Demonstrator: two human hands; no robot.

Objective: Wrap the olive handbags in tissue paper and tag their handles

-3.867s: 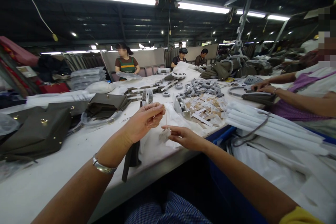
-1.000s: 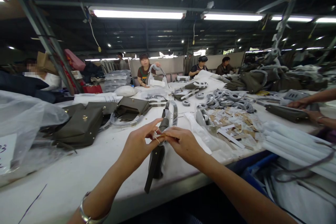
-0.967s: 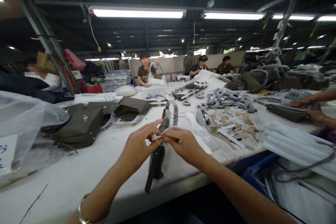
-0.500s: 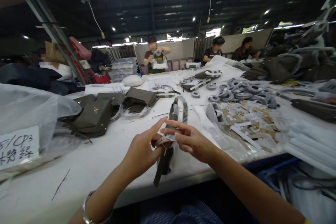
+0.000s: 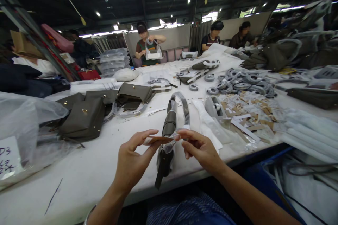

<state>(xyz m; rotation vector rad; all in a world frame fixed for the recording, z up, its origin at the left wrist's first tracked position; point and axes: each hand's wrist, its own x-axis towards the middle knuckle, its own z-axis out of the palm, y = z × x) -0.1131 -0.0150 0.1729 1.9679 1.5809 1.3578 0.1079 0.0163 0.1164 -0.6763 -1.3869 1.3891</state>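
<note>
more separation now: left fingers [image 5: 142,136] tight on brown tag [image 5: 161,139], right fingers [image 5: 189,134], hold unclear

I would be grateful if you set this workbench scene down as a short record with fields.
Left hand: pinching a flat brown tag
Right hand: at a thin pale loop by the tag's right end; firm grip unclear
Below the hands: a dark olive bag on the white table
Left side: more olive bags
Right side: grey coils behind scattered paper pieces
Across the table: a co-worker holding a grey-and-white item
</note>
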